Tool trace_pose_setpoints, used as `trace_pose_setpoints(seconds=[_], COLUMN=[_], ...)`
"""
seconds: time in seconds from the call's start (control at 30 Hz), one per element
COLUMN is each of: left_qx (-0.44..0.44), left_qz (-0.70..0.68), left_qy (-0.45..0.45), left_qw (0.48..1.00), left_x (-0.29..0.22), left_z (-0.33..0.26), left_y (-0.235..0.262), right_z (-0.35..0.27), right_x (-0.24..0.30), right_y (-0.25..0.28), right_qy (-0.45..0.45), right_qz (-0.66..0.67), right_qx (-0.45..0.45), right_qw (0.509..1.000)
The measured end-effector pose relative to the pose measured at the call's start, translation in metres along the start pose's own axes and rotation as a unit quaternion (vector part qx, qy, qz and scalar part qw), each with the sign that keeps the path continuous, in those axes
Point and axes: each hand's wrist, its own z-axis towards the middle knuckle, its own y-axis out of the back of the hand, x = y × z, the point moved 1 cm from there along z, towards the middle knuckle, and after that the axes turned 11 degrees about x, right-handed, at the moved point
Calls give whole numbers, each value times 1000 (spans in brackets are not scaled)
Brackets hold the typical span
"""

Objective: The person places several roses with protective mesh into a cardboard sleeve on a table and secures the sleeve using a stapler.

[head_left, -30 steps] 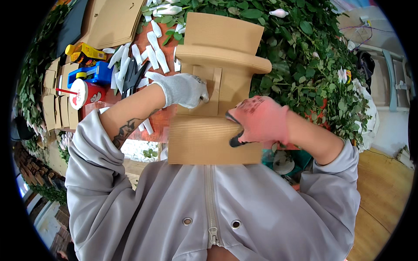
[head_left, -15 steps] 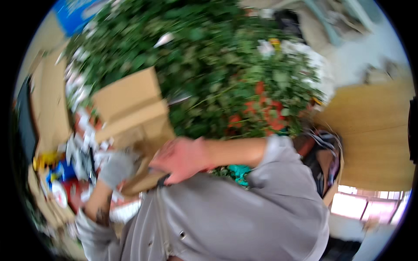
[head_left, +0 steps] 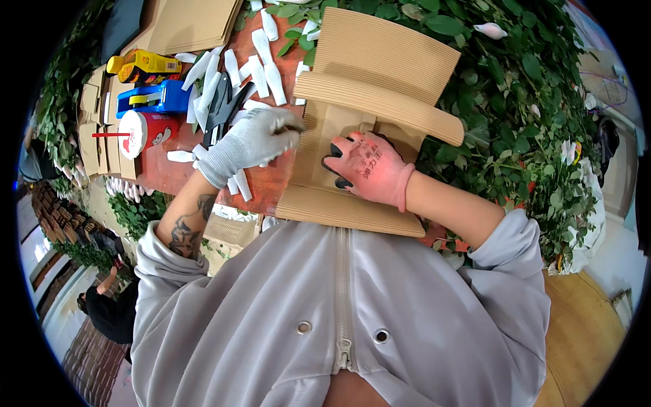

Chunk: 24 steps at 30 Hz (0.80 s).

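An open brown corrugated cardboard box [head_left: 352,210] lies in front of me, its far flap raised. My right hand [head_left: 371,169], in a pink glove with black-coated fingertips, is over the inside of the box with its fingers spread. To the box's left hovers my left hand [head_left: 254,142] in a whitish knit glove. Its fingers are loosely bent and apart from the thumb, with nothing visible between them. Around and beyond this hand, small white mesh sleeves [head_left: 261,78] lie scattered on the reddish tabletop [head_left: 183,152]. A black stapler [head_left: 220,108] lies among them.
At the left stand a blue tape dispenser [head_left: 152,100], a yellow-labelled bottle [head_left: 146,66] and a red cup [head_left: 146,133] with a straw. Flat cardboard [head_left: 193,24] is stacked at the far left. Leafy stems [head_left: 515,102] heap at the right. Another person [head_left: 108,308] is at lower left.
The view has swung and steadied, so the box now lies nearer the middle. My right hand has moved over the inside of the box; my left hand is at its left edge.
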Motion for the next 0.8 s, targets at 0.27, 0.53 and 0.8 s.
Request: trace_pose_setpoints(seconds=[0.27,0.53,0.8], left_qx=[-108,-3,18], left_qz=[137,199,257], left_qy=[-64,-182,-142], left_qw=[983,963,956], left_x=[32,-82,-118], left_z=[15,-23,-23], left_y=[-25,-38,-88], right_z=[32,-156,-506], right_x=[-25,-21,-317], right_y=[-92,32,-163], right_qy=[90,81,-667], right_qz=[105,364,132], right_qx=[-296,-202,-495], right_qw=[945,906,541])
